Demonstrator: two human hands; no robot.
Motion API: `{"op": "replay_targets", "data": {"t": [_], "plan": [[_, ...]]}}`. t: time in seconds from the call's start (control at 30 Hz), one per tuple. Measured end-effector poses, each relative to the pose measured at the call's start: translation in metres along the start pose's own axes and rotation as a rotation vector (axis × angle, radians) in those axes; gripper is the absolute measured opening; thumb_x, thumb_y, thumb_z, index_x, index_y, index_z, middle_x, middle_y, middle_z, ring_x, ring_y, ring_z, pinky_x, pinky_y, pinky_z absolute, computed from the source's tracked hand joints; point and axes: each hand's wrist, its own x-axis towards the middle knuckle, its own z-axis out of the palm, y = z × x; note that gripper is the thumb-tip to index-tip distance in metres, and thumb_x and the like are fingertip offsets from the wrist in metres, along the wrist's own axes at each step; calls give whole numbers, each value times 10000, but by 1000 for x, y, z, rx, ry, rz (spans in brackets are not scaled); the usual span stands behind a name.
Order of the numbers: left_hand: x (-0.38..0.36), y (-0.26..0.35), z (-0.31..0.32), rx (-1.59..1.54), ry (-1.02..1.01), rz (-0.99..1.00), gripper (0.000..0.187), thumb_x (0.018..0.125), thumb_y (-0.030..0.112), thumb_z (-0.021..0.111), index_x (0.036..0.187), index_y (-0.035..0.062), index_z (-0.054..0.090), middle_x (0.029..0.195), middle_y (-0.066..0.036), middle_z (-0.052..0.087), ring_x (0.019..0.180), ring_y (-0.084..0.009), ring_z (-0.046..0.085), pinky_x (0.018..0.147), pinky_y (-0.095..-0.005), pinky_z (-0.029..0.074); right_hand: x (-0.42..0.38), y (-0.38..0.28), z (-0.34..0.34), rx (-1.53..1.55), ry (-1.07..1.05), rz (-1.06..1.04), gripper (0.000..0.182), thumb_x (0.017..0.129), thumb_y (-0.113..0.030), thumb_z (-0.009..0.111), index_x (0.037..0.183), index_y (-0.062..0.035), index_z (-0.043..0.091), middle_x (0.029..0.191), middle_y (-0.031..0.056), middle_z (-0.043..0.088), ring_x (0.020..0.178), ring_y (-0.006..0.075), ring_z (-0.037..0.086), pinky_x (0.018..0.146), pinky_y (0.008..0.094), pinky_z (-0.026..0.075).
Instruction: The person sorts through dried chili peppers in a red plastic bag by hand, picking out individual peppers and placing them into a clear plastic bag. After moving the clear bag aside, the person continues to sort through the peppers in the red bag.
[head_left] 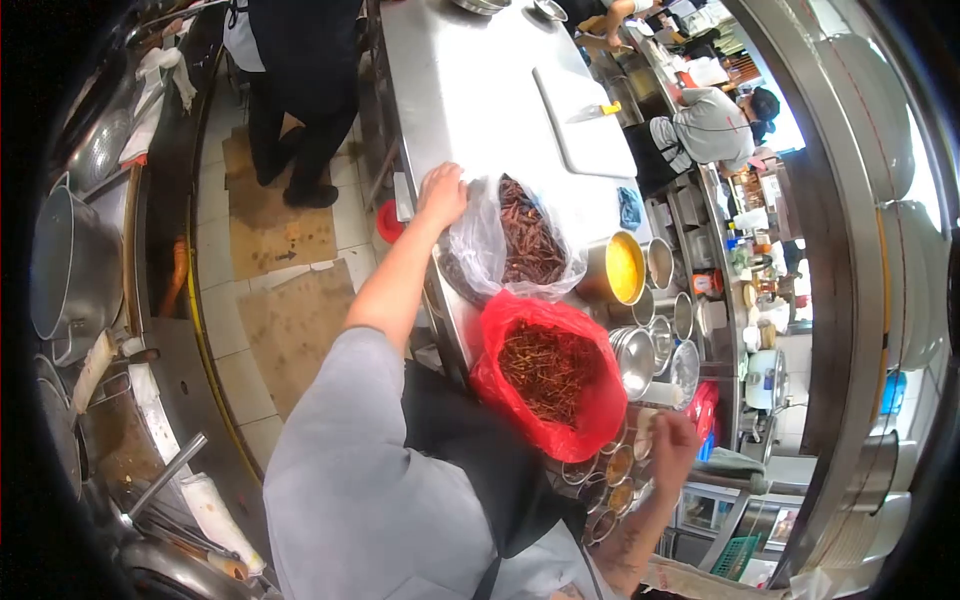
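Metal bowl and dark-clad co-worker — both cut off by the top edge

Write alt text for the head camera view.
Kitchen scene: a person's left hand is at a clear bag of dark red dried pieces on a metal table; their right hand is near small containers, beside a red bag of thin reddish strips.

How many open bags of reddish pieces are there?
2: a clear bag near the left hand, and a red bag beside it, nearer the wearer's black apron. Others may be hidden.
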Motion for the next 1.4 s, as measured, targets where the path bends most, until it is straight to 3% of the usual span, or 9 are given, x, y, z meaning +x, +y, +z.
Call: {"op": "replay_targets", "data": {"t": [0.07, 0.23, 0.53, 0.67, 0.87, 1.0, 1.13, 1.23, 1.4], "plan": [[-5, -7, 6, 152, 36, 160, 271, 900, 133, 569, 1135, 13, 633, 1215, -167, 626, 1183, -353, 564, 1085, -467, 391, 12, -33, -22, 54, 68, -158, 71, 929, -8, 652, 990, 22, 675, 918, 65, 651, 803, 110, 602, 724, 243, 487], [-2, -2, -6, -43, 2, 67, 169, 912, 103, 523, 1011, 5, 618, 1087, -191, 643, 1106, -372, 575, 1079, -464, 394, 36, -109, -39, 51, 129, -384, 73, 928, -7, 645, 982, 36, 669, 898, 97, 642, 787, 143, 593, 712, 252, 484], [-6, 1, -9, -70, 111, 93, 184, 901, 111, 544, 1042, 16, 614, 1082, -179, 646, 1086, -362, 586, 1069, -457, 404, 85, -185, -15, -211, -103, -765, 206, 917, -137, 674, 825, 42, 634, 850, 161, 671, 771, 208, 620, 685, 294, 474], [-9, -3, -10, -71, 110, 99, 196, 893, 122, 555, 1048, 17, 613, 1089, -180, 643, 1093, -356, 588, 1079, -458, 399, 99, -216, -11, -212, 23, -895, 223, 921, -150, 666, 801, 33, 624, 837, 161, 669, 764, 219, 621, 689, 304, 471], [-7, 0, -8, -33, 91, 102, 227, 878, 157, 589, 1050, 12, 621, 1083, -180, 647, 1083, -373, 588, 1067, -457, 409, 102, -239, -52, -251, 201, -951, 219, 977, -158, 613, 876, 37, 609, 908, 157, 634, 788, 189, 568, 686, 276, 460], [-10, 4, -11, -89, 107, 92, 218, 861, 162, 612, 1016, 10, 628, 1033, -183, 653, 1046, -381, 592, 1022, -455, 431, 95, -244, -58, -321, 84, -923, 269, 988, -237, 617, 900, 16, 595, 896, 155, 619, 783, 195, 565, 669, 290, 466], [-8, 8, -16, -84, 118, 103, 211, 849, 157, 620, 999, 8, 625, 995, -183, 653, 1009, -384, 594, 970, -459, 450, 103, -246, -67, -86, -249, -797, 358, 1003, -346, 582, 912, -2, 622, 905, 174, 623, 767, 222, 600, 641, 314, 482], [-10, 10, -16, -74, 128, 112, 207, 846, 153, 621, 994, 9, 623, 984, -180, 651, 997, -385, 593, 949, -461, 457, 116, -238, -58, 251, -570, -689, 514, 1054, -444, 425, 869, -22, 652, 868, 178, 634, 701, 247, 618, 613, 337, 500], [-10, 10, -17, -45, 138, 120, 197, 844, 147, 625, 989, 14, 623, 987, -179, 650, 998, -385, 591, 946, -454, 461, 115, -250, -61, 503, -636, -639, 723, 1089, -451, 132, 696, -86, 617, 757, 122, 633, 607, 225, 603, 526, 357, 498]]}}
